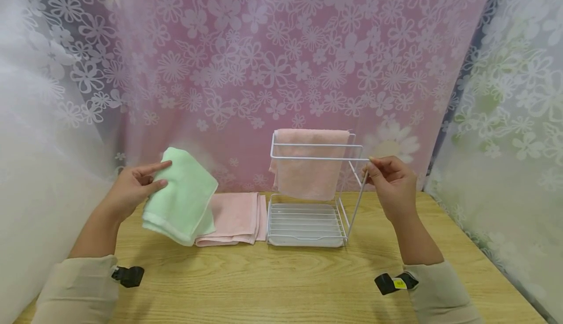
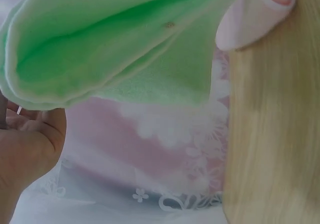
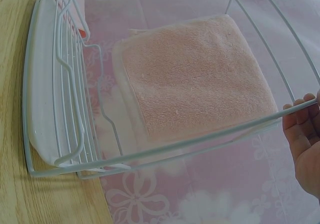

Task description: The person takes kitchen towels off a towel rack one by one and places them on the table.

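A folded light-green towel point(image 1: 184, 192) hangs from my left hand point(image 1: 132, 189), pinched between thumb and fingers at its left edge. In the left wrist view the green towel point(image 2: 120, 48) shows its open fold. My right hand point(image 1: 393, 182) grips the upper right corner of a white wire rack point(image 1: 314, 158); the right wrist view shows the fingers point(image 3: 300, 119) curled round the wire. Over the rack's rear top bar drapes a pink towel point(image 1: 310, 177). Another folded pink towel point(image 1: 235, 216) lies on the table between the green towel and the rack.
A white tray point(image 1: 305, 241) sits under the rack's lower wire shelf. The wooden table point(image 1: 246, 285) reaches back to a pink flowered curtain point(image 1: 272, 70). Pale curtains hang at the left point(image 1: 53, 143) and right. A small black camera is worn on each wrist.
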Tool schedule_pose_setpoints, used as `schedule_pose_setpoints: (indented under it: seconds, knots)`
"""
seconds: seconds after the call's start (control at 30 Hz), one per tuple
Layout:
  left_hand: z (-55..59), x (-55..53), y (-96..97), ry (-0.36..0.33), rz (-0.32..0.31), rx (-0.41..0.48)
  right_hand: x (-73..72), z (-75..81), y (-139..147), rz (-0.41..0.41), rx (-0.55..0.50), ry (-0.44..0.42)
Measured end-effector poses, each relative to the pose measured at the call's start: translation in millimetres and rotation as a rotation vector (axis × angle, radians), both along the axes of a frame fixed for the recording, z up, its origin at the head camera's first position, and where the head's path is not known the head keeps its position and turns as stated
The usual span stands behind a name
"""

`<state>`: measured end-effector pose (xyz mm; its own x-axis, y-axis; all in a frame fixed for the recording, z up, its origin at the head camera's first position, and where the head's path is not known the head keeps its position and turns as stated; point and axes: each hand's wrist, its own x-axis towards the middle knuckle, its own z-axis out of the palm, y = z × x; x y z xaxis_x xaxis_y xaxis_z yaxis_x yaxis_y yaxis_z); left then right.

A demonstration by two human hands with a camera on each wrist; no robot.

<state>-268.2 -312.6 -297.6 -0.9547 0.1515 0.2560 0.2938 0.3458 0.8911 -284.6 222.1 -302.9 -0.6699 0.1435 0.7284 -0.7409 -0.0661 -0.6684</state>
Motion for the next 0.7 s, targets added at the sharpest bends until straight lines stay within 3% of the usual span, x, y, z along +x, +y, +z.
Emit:
schedule_pose_setpoints:
  seconds: [0.17,0.5,0.7]
  knots:
    - [-10.7,-0.1,-9.5,-0.029,0.064,-0.106,0.1,0.3,-1,-0.011,0.000,-0.014]
    - [-27.8,-2.9,-32.6,-0.097,0.076,-0.153,0.1,0.3,0,0.002,0.005,-0.004]
    - [-37.2,-7.8,-45.3,-0.132,0.128,-0.233,0.6,-0.2,1,-0.019,0.024,-0.012]
